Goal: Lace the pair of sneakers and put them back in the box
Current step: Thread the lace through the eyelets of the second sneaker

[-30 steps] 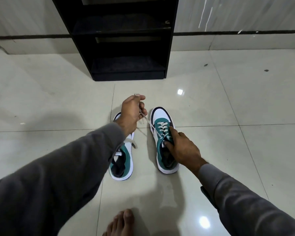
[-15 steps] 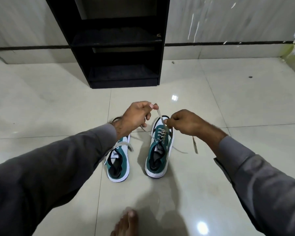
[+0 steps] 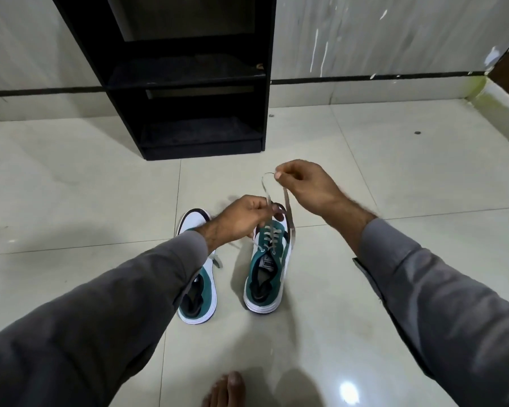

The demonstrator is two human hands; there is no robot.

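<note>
Two green and white sneakers stand side by side on the tiled floor, toes pointing away from me. The right sneaker (image 3: 266, 268) has a pale lace (image 3: 288, 218) threaded through its lower eyelets. My right hand (image 3: 303, 183) pinches that lace high above the toe, so it forms a loop. My left hand (image 3: 244, 215) grips the other strand just over the toe of the same shoe. The left sneaker (image 3: 199, 292) is partly hidden under my left sleeve, with a loose lace end beside it. No box is in view.
A black open shelf unit (image 3: 188, 83) stands against the wall straight ahead. My bare foot (image 3: 225, 389) shows at the bottom edge. Glossy cream floor tiles (image 3: 394, 171) surround the shoes, and a wall corner lies at the far right.
My right hand has left the sneaker's tongue, taken a lace strand and lifted it up and to the right. My left hand has come down over the right sneaker's toe.
</note>
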